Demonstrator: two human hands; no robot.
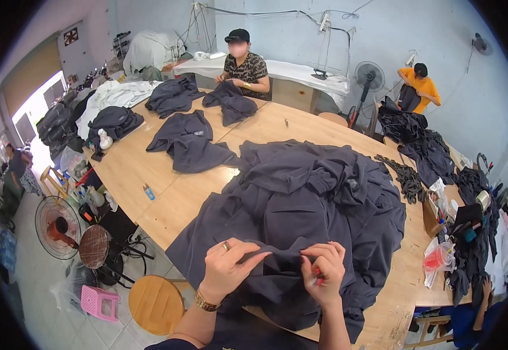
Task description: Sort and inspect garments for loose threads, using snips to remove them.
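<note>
A large heap of dark grey garments [301, 204] covers the near part of the wooden table. At its near edge I hold up a dark grey garment [283, 256] with both hands, its cloth stretched between them. My left hand [230, 265], with a ring and a gold watch, pinches the cloth between thumb and fingers. A short gap to the right, my right hand [325, 269] pinches the same garment. Tucked in that hand is a small red tool [318, 276], mostly hidden by the fingers. What part of the garment is pinched cannot be made out.
Blue thread snips [148, 192] lie on the table [125, 181] at left. More dark garments [190, 140] lie farther back. Across the table a person [245, 70] handles cloth; another in orange [419, 87] stands far right. A round stool [156, 304] and fan [58, 227] stand left.
</note>
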